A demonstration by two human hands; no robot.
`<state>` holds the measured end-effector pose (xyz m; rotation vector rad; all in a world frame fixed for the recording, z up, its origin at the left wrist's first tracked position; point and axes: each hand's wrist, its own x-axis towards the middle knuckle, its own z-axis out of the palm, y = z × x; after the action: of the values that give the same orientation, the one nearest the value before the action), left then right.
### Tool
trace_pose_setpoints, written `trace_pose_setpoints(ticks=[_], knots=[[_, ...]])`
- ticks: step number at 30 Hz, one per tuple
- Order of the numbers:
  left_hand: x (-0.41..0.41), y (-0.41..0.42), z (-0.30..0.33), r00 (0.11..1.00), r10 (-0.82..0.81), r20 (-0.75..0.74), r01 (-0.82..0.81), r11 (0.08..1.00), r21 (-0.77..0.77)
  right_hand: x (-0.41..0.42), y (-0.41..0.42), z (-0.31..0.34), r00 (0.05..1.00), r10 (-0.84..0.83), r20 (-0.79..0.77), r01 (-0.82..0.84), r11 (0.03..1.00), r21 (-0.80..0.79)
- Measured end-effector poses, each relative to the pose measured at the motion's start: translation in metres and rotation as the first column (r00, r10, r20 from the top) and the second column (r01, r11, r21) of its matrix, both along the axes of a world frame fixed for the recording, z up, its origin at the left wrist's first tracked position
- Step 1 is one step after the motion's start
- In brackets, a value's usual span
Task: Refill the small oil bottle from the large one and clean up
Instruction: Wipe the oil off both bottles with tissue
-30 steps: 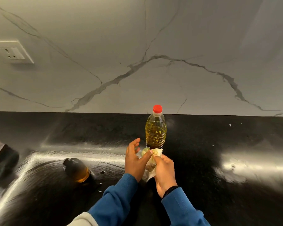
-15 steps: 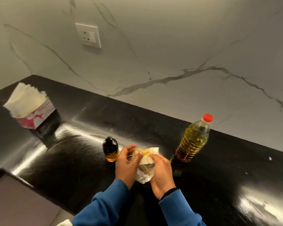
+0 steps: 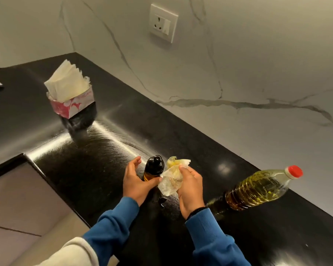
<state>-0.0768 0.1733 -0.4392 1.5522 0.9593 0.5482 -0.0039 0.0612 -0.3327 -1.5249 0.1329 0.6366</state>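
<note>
Both hands work above the black countertop (image 3: 108, 150), blue sleeves nearest the camera. The right hand (image 3: 190, 187) has its fingers curled around a crumpled, oil-stained tissue (image 3: 171, 179). The left hand (image 3: 135, 181) is partly open: its thumb reaches across to the tissue's lower edge, and its fingers extend loosely, apart from one another.

Directly beyond the left hand, between its fingers and the tissue, stands the small oil bottle (image 3: 154, 167), dark, capped, with amber oil visible low down. Whether the hand touches it cannot be told. No label is readable.

Well to the right of the right hand stands the large oil bottle (image 3: 258, 189), clear plastic, red cap, yellow oil; no label visible.

Far beyond the left hand sits a red-and-white tissue box (image 3: 73, 104); its printing is illegible. A wall socket (image 3: 163, 22) is mounted on the marble wall.
</note>
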Motion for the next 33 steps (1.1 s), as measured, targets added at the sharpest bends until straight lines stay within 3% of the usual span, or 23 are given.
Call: trace_pose_setpoints(ticks=[8, 13, 20, 28, 33], knots=[[0.02, 0.017, -0.025, 0.984, -0.176, 0.008, 0.176, 0.984, 0.023, -0.003, 0.018, -0.02, 0.993, 0.077, 0.09, -0.063, 0.986, -0.155], [0.022, 0.022, -0.013, 0.977, -0.212, 0.003, 0.208, 0.965, 0.158, -0.004, 0.019, -0.026, 0.987, 0.116, 0.11, -0.097, 0.981, -0.168], [0.025, 0.023, 0.008, 0.967, -0.236, 0.093, 0.224, 0.967, 0.124, -0.008, 0.014, -0.007, 0.962, 0.073, 0.262, -0.046, 0.993, -0.108], [0.018, 0.006, 0.085, 0.857, -0.365, 0.363, 0.269, 0.919, 0.288, -0.02, 0.001, 0.058, 0.828, -0.103, 0.551, 0.097, 0.994, 0.04], [0.007, 0.0, 0.111, 0.763, -0.522, 0.382, 0.359, 0.833, 0.421, -0.036, -0.009, 0.083, 0.576, 0.01, 0.817, 0.11, 0.99, -0.09]])
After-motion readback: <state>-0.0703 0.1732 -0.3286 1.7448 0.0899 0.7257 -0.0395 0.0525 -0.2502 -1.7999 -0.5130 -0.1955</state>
